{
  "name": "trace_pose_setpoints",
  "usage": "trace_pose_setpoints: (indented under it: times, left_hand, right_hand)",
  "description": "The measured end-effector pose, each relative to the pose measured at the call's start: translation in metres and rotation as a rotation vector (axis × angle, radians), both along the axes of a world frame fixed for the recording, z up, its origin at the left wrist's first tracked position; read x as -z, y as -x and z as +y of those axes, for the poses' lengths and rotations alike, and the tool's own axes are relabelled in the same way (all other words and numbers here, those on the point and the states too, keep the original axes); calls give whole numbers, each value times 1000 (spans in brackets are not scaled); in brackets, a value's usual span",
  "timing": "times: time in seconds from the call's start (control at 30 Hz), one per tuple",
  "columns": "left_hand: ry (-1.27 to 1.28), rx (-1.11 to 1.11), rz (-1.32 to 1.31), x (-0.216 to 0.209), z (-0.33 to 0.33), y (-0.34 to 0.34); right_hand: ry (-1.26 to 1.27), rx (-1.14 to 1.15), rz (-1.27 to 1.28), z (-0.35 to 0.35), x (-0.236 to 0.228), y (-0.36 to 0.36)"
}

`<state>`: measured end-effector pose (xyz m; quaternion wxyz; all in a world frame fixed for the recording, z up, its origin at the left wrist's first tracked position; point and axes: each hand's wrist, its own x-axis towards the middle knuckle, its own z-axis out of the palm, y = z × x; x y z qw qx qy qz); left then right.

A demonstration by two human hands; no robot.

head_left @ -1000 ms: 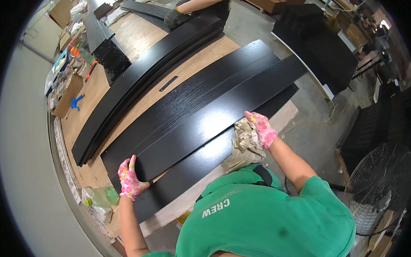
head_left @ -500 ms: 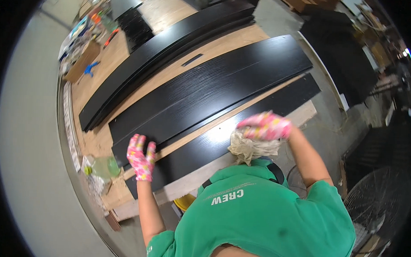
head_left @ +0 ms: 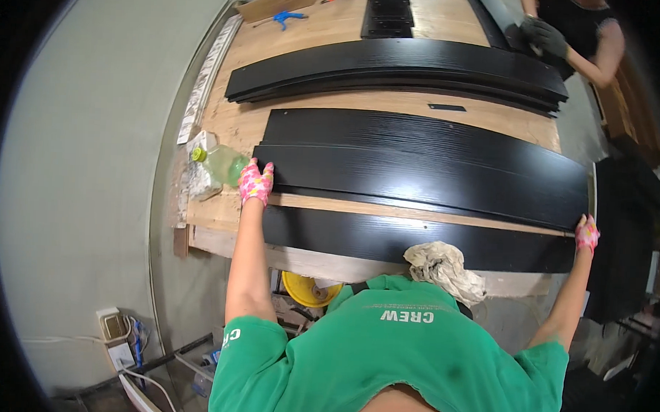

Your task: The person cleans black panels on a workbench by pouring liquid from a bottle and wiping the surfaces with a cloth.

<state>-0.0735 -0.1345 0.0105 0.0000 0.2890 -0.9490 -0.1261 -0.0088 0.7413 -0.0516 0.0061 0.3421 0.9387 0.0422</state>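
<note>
Two black curved boards with a wood-grain sheen lie overlapped on the wooden workbench; the nearer black board is held at both ends. My left hand, in a pink floral glove, grips its left end, fingers over the edge. Around its right end is my right hand, gloved alike, its fingers partly hidden. Closer to me lies a narrower black board along the bench's front edge. A crumpled off-white rag rests over that edge, against my green shirt, with neither hand on it.
A stack of curved black boards lies farther back, with a small black strip before it. A green-tinted bottle stands by my left hand. Blue clamp at far left. A co-worker's gloved hands are at far right.
My right hand has let go of the rag and moved right to the board's right end. My left hand now grips its left end. The view has turned, bringing a co-worker into sight.
</note>
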Motion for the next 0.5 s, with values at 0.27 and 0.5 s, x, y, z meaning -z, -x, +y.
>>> trace_pose_setpoints:
  times: [0.27,0.5]
  left_hand:
    - [16,9,65,-31,-6,-10]
    - [101,86,-14,-70,-11,68]
  right_hand:
    - [71,1,200,22,-47,-23]
    - [20,-111,-181,49,-95,75]
